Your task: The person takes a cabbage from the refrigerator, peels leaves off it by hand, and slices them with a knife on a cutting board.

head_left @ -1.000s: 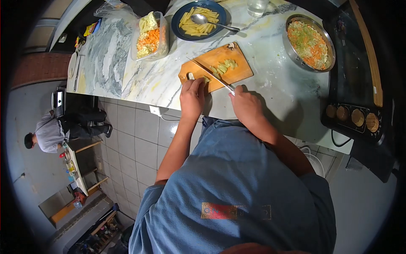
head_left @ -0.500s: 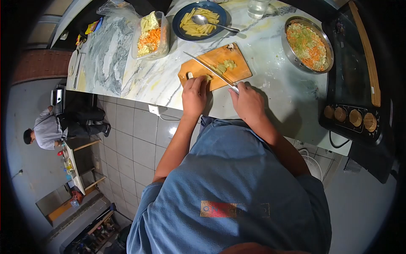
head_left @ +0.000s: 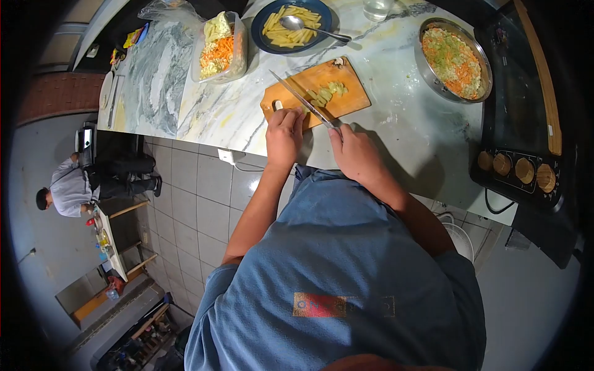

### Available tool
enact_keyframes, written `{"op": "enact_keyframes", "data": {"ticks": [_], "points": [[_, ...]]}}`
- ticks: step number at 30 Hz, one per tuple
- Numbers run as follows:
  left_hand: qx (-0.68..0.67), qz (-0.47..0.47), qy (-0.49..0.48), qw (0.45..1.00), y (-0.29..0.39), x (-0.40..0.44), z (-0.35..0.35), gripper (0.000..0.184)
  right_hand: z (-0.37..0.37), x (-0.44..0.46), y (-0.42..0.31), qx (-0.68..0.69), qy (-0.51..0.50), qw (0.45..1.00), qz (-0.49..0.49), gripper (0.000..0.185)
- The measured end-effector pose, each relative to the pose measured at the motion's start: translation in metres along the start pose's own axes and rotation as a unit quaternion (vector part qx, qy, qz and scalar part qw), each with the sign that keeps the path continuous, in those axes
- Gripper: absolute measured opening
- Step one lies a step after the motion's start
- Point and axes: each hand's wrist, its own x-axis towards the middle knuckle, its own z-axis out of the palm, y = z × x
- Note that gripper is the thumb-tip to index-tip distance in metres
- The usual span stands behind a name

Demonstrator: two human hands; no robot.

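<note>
My right hand [head_left: 356,153] is wrapped round the handle of a kitchen knife [head_left: 301,96], whose long blade slants over a wooden cutting board [head_left: 351,77]. Bent fingers of my left hand [head_left: 284,136] press down at the board's near left edge, close beside the blade. Beneath those fingertips is a pale green vegetable piece, mostly hidden; its kind does not show. Several cut pale green pieces [head_left: 328,93] lie on the board to the right of the blade. A small whitish scrap [head_left: 339,62] rests at the board's far corner.
Beyond the board stand a blue plate [head_left: 260,38] of pale yellow sticks with a spoon [head_left: 328,33], and a plastic tub [head_left: 242,59] of shredded vegetables. A metal bowl [head_left: 426,69] of shredded vegetables sits right, beside an oven [head_left: 520,179]. Another person [head_left: 71,188] stands far left.
My right hand has shifted a little left with the knife, and the blade is now angled more steeply beside my left fingers. My left hand stays nearly in place.
</note>
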Motion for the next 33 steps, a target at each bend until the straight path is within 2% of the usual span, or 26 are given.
{"op": "enact_keyframes", "data": {"ticks": [15,33], "points": [[0.032,0.022,-0.004,0.999,0.008,-0.016,-0.001,0.016,-0.001,-0.004,-0.007,-0.002,-0.014,1.0,-0.002,0.041],[-0.013,0.009,-0.002,1.0,0.004,-0.006,0.0,0.011,0.011,-0.003,-0.011,-0.043,-0.019,0.999,0.01,0.037]]}}
